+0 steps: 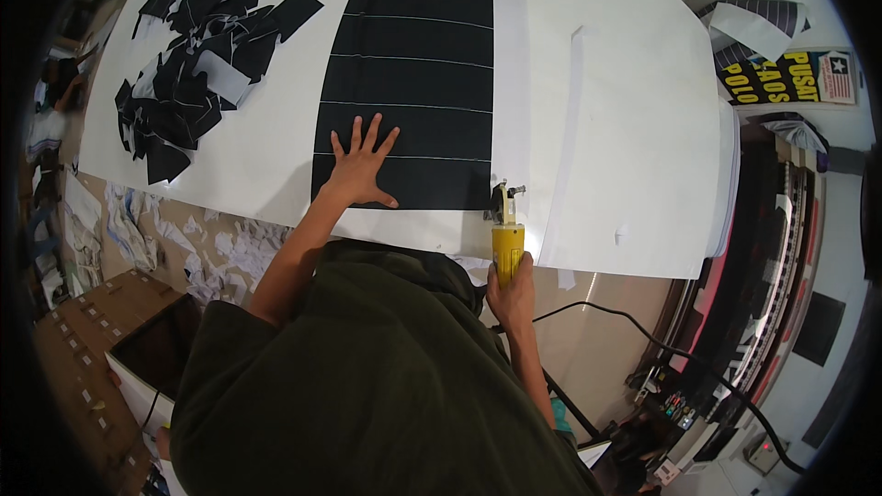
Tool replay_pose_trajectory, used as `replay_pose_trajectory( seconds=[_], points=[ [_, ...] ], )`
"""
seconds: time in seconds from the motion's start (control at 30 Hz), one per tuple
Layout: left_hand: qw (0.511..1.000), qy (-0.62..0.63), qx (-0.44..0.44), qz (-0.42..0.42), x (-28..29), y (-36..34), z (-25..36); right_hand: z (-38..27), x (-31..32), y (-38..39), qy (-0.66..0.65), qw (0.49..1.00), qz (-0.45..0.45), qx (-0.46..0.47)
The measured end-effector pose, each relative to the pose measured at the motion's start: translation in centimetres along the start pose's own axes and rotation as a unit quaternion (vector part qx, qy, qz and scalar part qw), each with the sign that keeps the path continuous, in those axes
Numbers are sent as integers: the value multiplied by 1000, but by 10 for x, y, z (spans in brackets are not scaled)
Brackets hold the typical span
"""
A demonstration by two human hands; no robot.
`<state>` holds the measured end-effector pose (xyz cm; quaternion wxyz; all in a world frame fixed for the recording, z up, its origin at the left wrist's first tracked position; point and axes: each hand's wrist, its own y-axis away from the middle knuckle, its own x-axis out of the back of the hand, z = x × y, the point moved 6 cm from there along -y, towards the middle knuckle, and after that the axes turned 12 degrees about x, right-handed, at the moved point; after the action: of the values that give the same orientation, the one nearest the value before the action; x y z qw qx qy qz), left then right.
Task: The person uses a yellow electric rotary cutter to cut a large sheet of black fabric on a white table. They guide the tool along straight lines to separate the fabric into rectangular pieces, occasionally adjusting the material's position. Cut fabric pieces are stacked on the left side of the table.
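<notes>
A long black panel with thin white cross lines lies on the white-topped table, curved along its left side. My left hand rests flat with spread fingers on the panel's lower part. My right hand grips a yellow electric rotary cutter, whose metal head sits at the panel's lower right corner. A pale printed paper strip runs along the panel's straight right edge. At the table's left lies a heap of black and white cut pieces.
A black cable trails from the cutter to the right. Paper scraps litter the floor beyond the near edge, beside cardboard boxes. A long machine with rolls stands at the right. Striped material and a printed banner lie at upper right.
</notes>
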<state>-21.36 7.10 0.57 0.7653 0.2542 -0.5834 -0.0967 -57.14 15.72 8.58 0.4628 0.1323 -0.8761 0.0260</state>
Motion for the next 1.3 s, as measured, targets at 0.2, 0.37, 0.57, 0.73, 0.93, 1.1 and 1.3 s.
replay_pose_trajectory(
  seconds=[0.2, 0.37, 0.57, 0.73, 0.93, 1.1, 1.3],
  points=[
    [1000, 3, -1, -1, 0, 0, -2, -3, -3, -28, -15, 1000, 12, 3],
    [1000, 7, -4, -6, 4, 1, 0, -11, 1, -59, -21, 1000, 4, -17],
    [1000, 14, -6, -2, 4, 2, -1, -17, -1, -96, 6, 999, 13, 37],
    [1000, 26, -11, 0, 5, 3, -1, -27, 2, -131, -10, 1000, -9, -11],
    [1000, 26, -12, -1, 3, 2, -2, -33, 1, -171, -6, 1000, -1, 11],
    [999, 30, -14, 5, 6, 4, -2, -18, -11, -211, 11, 999, 4, 44],
    [998, 48, -26, 27, 4, 3, -3, -21, -11, -260, 20, 998, 9, 57]
  ],
)
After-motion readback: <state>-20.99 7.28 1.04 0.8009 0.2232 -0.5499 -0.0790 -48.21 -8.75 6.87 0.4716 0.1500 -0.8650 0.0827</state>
